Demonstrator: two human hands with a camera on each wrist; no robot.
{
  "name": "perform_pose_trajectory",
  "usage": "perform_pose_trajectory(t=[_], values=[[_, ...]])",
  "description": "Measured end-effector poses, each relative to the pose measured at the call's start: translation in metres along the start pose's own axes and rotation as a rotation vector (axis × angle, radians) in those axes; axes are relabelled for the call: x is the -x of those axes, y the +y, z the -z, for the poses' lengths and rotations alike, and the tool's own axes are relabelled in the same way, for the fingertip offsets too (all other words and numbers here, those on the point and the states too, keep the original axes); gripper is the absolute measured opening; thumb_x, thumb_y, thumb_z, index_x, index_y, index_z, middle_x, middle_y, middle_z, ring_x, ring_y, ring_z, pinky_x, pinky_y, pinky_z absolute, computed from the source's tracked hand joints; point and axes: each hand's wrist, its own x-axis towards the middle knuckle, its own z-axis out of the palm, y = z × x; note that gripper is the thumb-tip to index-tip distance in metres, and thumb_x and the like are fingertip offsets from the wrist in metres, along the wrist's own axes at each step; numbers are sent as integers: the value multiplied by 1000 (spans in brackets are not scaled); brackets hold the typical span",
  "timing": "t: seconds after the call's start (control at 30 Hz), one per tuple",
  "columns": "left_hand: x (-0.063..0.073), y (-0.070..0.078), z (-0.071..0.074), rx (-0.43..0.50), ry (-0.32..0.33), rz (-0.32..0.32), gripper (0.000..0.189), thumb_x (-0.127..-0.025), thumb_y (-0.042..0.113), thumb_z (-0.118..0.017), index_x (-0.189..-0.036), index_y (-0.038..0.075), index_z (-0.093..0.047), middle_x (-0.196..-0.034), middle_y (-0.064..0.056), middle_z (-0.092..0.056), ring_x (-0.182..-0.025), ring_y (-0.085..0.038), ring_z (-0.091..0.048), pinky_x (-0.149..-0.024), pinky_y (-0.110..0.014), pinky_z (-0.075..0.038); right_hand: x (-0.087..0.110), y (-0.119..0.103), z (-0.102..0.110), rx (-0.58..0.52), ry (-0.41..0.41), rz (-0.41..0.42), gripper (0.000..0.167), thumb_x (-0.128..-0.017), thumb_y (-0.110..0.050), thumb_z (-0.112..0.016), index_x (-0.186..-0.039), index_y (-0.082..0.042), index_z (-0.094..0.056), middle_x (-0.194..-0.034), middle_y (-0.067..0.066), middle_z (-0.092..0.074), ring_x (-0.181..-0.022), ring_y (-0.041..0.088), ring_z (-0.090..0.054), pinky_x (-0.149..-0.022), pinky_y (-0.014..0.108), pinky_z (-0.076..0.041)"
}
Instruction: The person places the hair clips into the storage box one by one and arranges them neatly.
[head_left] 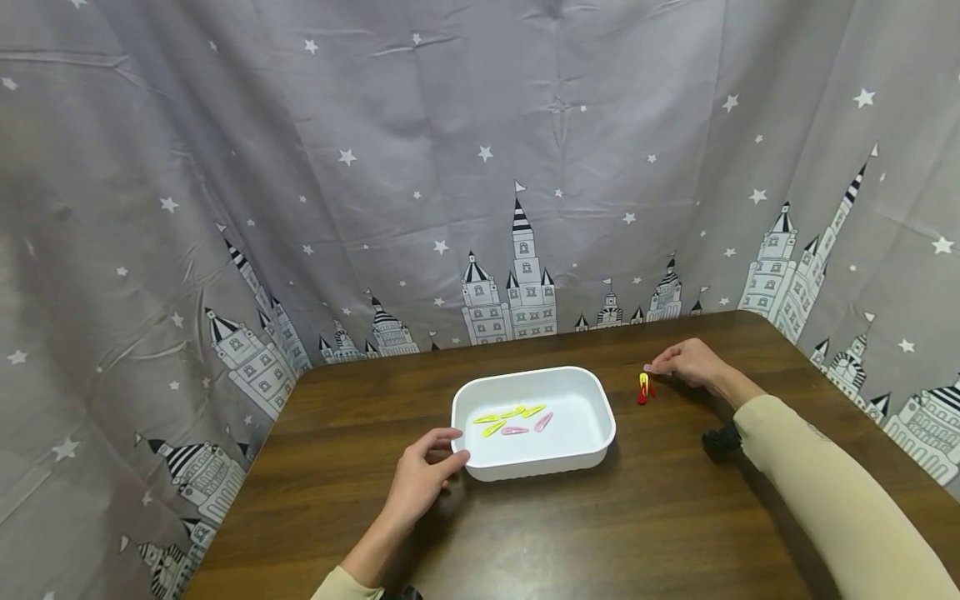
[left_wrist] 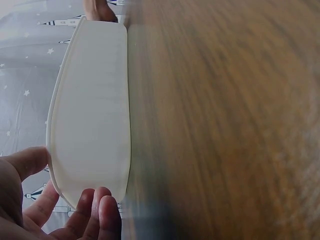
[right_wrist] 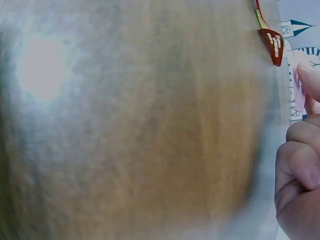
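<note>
A shallow white tray [head_left: 536, 468] holds several yellow hair clips [head_left: 493, 428] and two pink hair clips [head_left: 515, 431] on its floor. My left hand [head_left: 422, 475] grips the tray's near left corner, thumb at the rim and fingers along the outer wall in the left wrist view. To the right of the tray, my right hand [head_left: 693, 364] pinches another pink hair clip [right_wrist: 299, 92] between thumb and forefinger. Just below those fingertips lie red hair clips [right_wrist: 273, 47] and a yellow hair clip [head_left: 643, 382] in a small group on the table.
The brown wooden table [head_left: 615, 533] carries everything. A grey curtain [head_left: 420, 167] with printed stars and castles hangs close behind its back edge and along the sides. A dark camera mount [head_left: 722, 442] sits under the right wrist.
</note>
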Motion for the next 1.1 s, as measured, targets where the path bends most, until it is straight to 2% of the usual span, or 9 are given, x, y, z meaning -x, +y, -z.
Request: perform_pose_trajectory(t=[0.23, 0.5, 0.67, 0.73, 0.8, 0.9, 1.0, 1.1], values=[[0, 1, 0, 3, -6, -4, 35, -89, 22, -78, -121, 9, -68, -113, -14, -68, -86, -20, -66, -63, -31, -54, 3, -9, 8, 11, -4, 17, 37, -87, -31, -79, -102, 3, -74, -55, -8, -50, -43, 9, -34, -42, 25, -31], [1, 1, 1, 0, -2, -1, 35, -90, 22, -77, -121, 9, -68, -113, -14, -68, -85, -19, -65, -63, -32, -55, 2, -22, 12, 23, -15, 42, 47, -86, -35, -80, -108, 5, -72, -53, -9, -46, -40, 8, -32, -40, 26, -29], [1, 0, 0, 0, 0, 0, 35, -89, 21, -77, -121, 9, -68, -113, -14, -67, -84, -18, -65, -63, -31, -54, 4, -32, 16, 44, 6, 61, 46, -86, -35, -80, -106, 6, -72, -67, -4, -62, -46, 9, -32, -44, 28, -29], [1, 0, 0, -1, -1, 0, 35, -89, 21, -77, -121, 9, -68, -113, -14, -67, -84, -18, -65, -62, -31, -54, 6, -37, 16, 68, 15, 86, 43, -88, -33, -78, -105, 5, -73, -81, 2, -72, -57, 9, -43, -54, 32, -39], [1, 0, 0, -1, 0, -1, 36, -89, 22, -77, -121, 9, -68, -113, -13, -68, -84, -18, -65, -62, -31, -54, 8, -43, 17, 84, 24, 101, 37, -90, -31, -76, -103, 4, -74, -94, 9, -76, -73, 13, -54, -72, 38, -47], [1, 0, 0, -2, 0, -2, 36, -89, 22, -77, -121, 9, -68, -113, -13, -68, -85, -18, -65, -63, -31, -54, 10, -50, 17, 106, 13, 118, 33, -94, -28, -71, -106, 3, -73, -111, 15, -75, -104, 22, -62, -98, 48, -44], [1, -1, 0, -2, 0, -2, 35, -90, 22, -77, -121, 9, -68, -113, -14, -68, -86, -19, -65, -63, -31, -54, 10, -55, 17, 139, -2, 136, 33, -96, -28, -69, -108, 2, -73, -115, 16, -74, -110, 28, -63, -98, 46, -46], [1, -1, 0, -2, 0, -3, 35, -90, 22, -77, -121, 9, -68, -113, -14, -68, -86, -20, -65, -63, -31, -54, 10, -60, 17, 170, -15, 158, 30, -96, -29, -69, -106, -1, -75, -115, 15, -74, -108, 28, -64, -89, 38, -48]])
